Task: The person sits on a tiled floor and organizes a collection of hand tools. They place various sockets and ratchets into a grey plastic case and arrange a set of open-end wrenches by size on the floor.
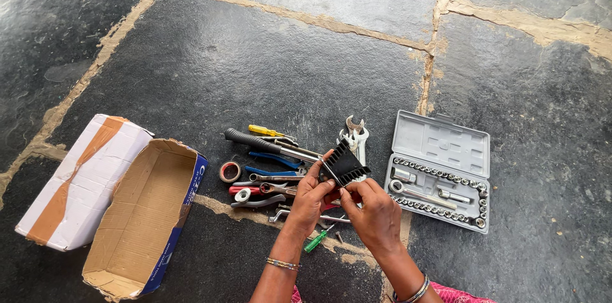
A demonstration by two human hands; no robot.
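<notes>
Both hands hold a black ribbed plastic tool holder [345, 163] above a pile of hand tools. My left hand [310, 196] grips its lower left edge. My right hand [376, 212] pinches its lower right edge. Under and behind the holder lie pliers with blue and red handles [271, 169], a black-handled tool [252, 140], a yellow screwdriver [266, 130], several silver spanners [354, 134], a small green screwdriver [315, 241] and a roll of tape [230, 172]. Bangles sit on both wrists.
An open grey socket set case [440, 172] with sockets and a ratchet lies to the right. An open empty cardboard box [143, 214] and a taped white box [80, 182] lie to the left. The floor is dark stone slabs with sandy joints.
</notes>
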